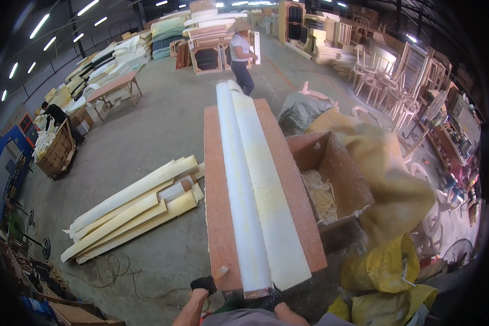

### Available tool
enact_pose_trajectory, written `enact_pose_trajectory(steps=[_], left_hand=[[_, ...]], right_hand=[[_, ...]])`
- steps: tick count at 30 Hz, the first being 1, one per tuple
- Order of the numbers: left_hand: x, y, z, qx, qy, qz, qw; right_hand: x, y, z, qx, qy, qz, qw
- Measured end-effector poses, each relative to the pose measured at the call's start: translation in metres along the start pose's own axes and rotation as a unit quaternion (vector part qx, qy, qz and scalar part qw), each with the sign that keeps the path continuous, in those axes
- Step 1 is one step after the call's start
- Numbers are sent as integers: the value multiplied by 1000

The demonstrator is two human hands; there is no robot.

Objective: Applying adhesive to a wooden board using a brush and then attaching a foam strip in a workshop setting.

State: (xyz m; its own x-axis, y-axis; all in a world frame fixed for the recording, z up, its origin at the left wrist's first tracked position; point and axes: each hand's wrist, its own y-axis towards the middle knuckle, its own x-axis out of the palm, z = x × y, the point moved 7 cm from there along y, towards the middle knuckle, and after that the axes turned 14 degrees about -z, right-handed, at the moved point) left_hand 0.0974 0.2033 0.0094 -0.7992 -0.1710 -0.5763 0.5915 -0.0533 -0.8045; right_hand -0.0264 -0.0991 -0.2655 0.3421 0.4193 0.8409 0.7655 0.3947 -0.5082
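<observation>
White foam strips (252, 190) on rough orange board (214, 206), gloved left hand (204, 284) alongside.

Long white foam strips (250, 190): soft foam, matt, a bit grainy, yellowish on one side.
Flat orange-brown board (214, 179): rough and dull, speckled.
Black gloves on the left hand (204, 283) and right hand (271, 296): dark cloth, not shiny.
Brown cardboard box (339, 171): dull paper card, holding pale stringy scraps.
Cream foam pieces (133, 209) on the floor: smooth, matt.
Yellow bags (383, 266): shiny, crinkly plastic.
Grey floor (157, 125): hard, dusty concrete.
</observation>
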Motion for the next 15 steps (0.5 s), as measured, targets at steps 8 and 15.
enact_pose_trajectory(steps=[8, 15], left_hand=[[60, -39, -27, -10, -211, -47, 976], [68, -53, -42, 57, -203, 125, 969]], right_hand=[[-16, -35, 18, -62, -145, 79, 984], [126, -75, -22, -32, -275, 201, 940]])
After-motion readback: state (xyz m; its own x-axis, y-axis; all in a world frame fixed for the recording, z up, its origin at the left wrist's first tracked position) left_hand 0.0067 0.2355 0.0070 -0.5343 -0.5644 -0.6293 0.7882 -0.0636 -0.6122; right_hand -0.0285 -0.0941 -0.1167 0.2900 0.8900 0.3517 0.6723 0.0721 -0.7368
